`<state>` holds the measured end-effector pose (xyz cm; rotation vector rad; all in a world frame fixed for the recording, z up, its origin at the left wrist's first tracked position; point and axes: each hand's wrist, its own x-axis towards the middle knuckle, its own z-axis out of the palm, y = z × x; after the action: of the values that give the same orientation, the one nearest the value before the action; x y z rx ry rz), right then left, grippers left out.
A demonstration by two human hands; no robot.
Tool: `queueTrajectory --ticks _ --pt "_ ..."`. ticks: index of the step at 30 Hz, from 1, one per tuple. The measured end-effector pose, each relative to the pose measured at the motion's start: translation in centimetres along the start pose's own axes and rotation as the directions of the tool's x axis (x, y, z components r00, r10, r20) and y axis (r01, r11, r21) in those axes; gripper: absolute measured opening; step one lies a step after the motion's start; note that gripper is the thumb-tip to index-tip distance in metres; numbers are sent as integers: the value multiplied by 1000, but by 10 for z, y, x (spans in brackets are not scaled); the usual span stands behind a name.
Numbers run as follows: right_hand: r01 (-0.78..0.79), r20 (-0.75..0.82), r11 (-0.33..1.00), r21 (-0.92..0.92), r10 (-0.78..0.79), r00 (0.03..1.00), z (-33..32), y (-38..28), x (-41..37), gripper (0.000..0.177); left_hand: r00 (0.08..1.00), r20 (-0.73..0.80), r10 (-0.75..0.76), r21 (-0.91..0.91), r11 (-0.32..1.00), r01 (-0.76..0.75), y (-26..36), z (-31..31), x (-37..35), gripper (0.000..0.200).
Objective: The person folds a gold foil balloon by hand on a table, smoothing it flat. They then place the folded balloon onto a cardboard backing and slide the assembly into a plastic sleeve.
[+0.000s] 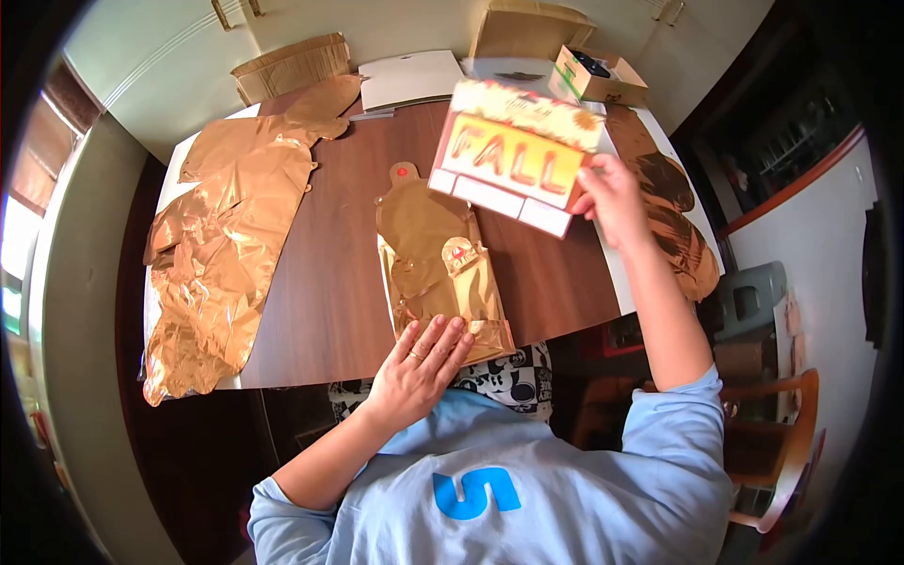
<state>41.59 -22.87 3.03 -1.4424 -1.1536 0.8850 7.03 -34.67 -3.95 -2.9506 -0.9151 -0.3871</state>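
Note:
My right hand [610, 202] grips the right edge of a printed card [520, 155] marked "FALL", raised above the table. The card looks slightly blurred. My left hand [424, 372] lies flat, fingers stretched out, on the lower part of a folded gold foil balloon [419, 240]. Two tabs with red marks show on this balloon, one at its top and one at its right side. The folded foil rests on something flat with a pale edge, mostly hidden beneath it.
Large flat gold foil balloons [231, 226] cover the table's left side, and more foil [673, 217] lies at the right. Along the back stand cardboard pieces [292, 68], a white board [410, 77] and an open box [603, 77]. A wooden chair [800, 443] is at lower right.

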Motion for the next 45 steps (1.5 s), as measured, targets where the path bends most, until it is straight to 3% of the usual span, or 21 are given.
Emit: queueTrajectory --ticks 2,5,8,11,15,16,18,21,24,25,26,27,28,30,32,34,36,39,42,45 --pt "36 -69 992 124 -27 997 -12 -10 -3 17 1000 -14 -14 -20 1000 14 0 0 0 57" --pt "-46 99 943 330 14 995 -26 -19 -22 17 999 -46 -25 -39 999 24 -1 1 0 56" --pt "-290 347 942 170 219 912 -20 -28 -56 16 1000 -21 -14 -58 998 13 -3 17 -14 54" --pt "-399 487 915 55 324 811 -10 -9 -75 15 998 -65 -23 -101 995 16 -5 15 -11 52" --pt "-386 288 920 67 352 890 -34 16 -57 14 993 -114 -32 -39 999 28 -2 9 -8 50" --pt "-385 175 920 73 368 913 -45 24 -51 13 990 -131 -43 -19 999 41 -2 3 -3 49" --pt "-346 9 936 -64 348 938 -71 40 -40 13 990 -127 -56 -37 998 52 -3 2 -4 49" --pt "-367 -67 856 -364 369 927 -94 47 -34 18 987 -148 -67 -54 997 59 -6 -1 -7 48" --pt "-216 -155 726 -653 151 976 -84 55 -44 24 984 -167 -66 -78 995 54 -7 -1 -7 45" --pt "-120 -181 441 -889 -97 979 -63 30 -61 30 983 -169 -67 -83 995 54 -6 -3 -7 45" --pt "-167 -222 389 -906 -99 970 -41 4 -74 30 983 -170 -68 -87 995 54 -7 -3 -6 44" --pt "60 -66 376 -925 -314 947 -33 0 -87 30 983 -171 -71 -82 995 58 -7 -3 -5 43" --pt "243 20 471 -848 -429 903 -18 -8 -101 23 983 -170 -74 -81 995 61 -6 -4 -5 43" --pt "489 236 625 -608 -446 864 11 -18 -131 8 982 -175 -69 -70 996 58 -5 -3 -3 42" --pt "421 293 815 -399 -321 900 35 -10 -156 4 981 -186 -62 -47 997 55 -5 -2 -2 42" --pt "413 294 836 -361 -318 901 51 11 -167 3 983 -174 -63 -53 997 54 -5 -4 -1 42" --pt "37 297 964 -265 45 954 57 15 -177 8 983 -175 -64 -52 997 56 -5 -3 -2 43" --pt "-332 312 941 -63 334 889 62 16 -183 14 982 -180 -61 -47 997 53 -5 -1 -3 43" --pt "-410 382 907 93 347 856 63 19 -181 21 982 -181 -59 -47 998 51 -4 -1 -2 44" --pt "-519 471 851 75 429 771 61 13 -177 25 986 -157 -54 -44 998 48 -4 -4 -3 44"
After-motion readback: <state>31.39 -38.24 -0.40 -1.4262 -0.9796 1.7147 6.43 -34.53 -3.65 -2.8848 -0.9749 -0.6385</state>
